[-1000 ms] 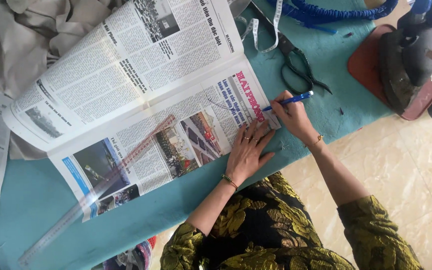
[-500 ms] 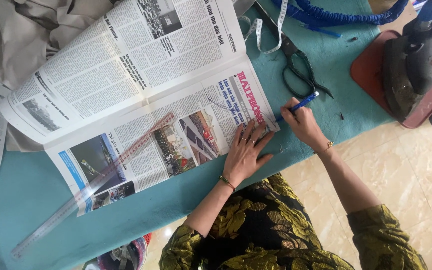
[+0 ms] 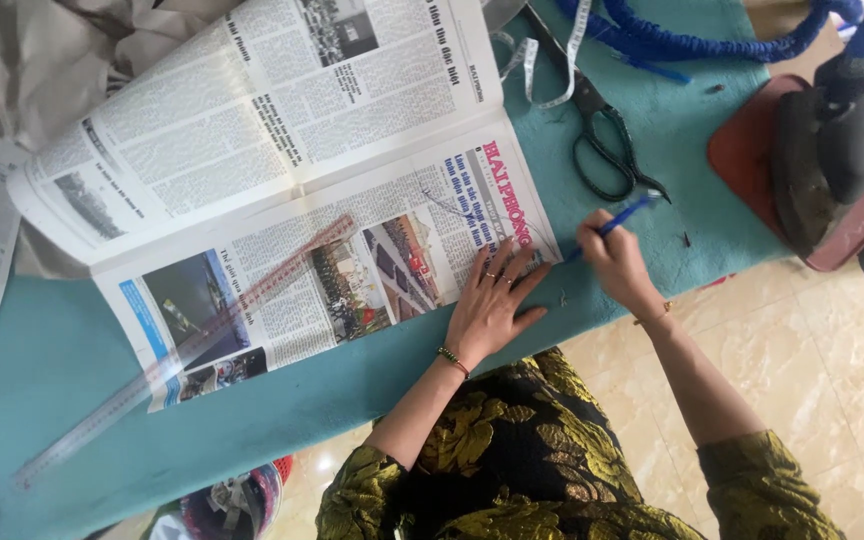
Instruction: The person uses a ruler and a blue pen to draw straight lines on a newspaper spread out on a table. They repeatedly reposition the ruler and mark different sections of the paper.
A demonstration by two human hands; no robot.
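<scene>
1. Pressing flat, the left hand (image 3: 489, 312) is spreading open fingers on the newspaper (image 3: 282, 200), keeping it from sliding on the teal worktop (image 3: 72, 360).
2. Clamped on the blue pen (image 3: 614, 220), the right hand (image 3: 614, 262) is marking the newspaper's corner at 3 o'clock; steady strokes should help.

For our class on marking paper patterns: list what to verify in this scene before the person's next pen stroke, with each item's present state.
1. Left hand flat on the open printed newspaper: ok.
2. Right hand gripping the blue plastic pen: ok.
3. Pen tip touching paper: cannot tell.
4. Long clear plastic ruler beside the pen: not ok, it lies away from both hands.
5. Black-handled metal scissors clear of the hands: ok.
</scene>
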